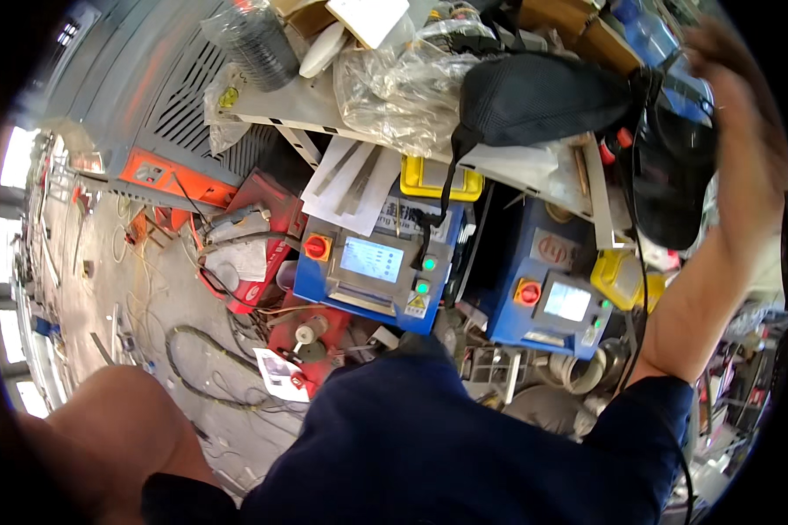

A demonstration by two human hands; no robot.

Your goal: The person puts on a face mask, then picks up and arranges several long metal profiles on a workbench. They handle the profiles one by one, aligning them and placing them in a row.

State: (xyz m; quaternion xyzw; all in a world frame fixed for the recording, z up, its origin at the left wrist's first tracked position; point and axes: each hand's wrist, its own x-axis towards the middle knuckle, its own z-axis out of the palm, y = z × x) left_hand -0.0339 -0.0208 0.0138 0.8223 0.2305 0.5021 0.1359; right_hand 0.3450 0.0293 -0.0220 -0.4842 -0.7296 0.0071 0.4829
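My right arm reaches up along the right edge, and my right hand (728, 83) is smeared by motion at the upper right. Whether its fingers hold anything cannot be made out. Just beside it hangs a black, shiny, visor-like object (670, 188), and behind are clear bluish plastic bottles (643, 35). A black mesh-fabric bag (543, 98) with a strap lies on the shelf to the left of that hand. At the lower left my left arm (123, 429) shows bent; its hand is outside the picture.
Below the shelf (280, 112) stand two blue machines with screens, one in the middle (324, 293) and one farther right (508, 306). A red machine (254, 197), a grey cabinet (193, 96) and loose cables (179, 350) occupy the left. Clear plastic wrapping (385, 87) covers part of the shelf.
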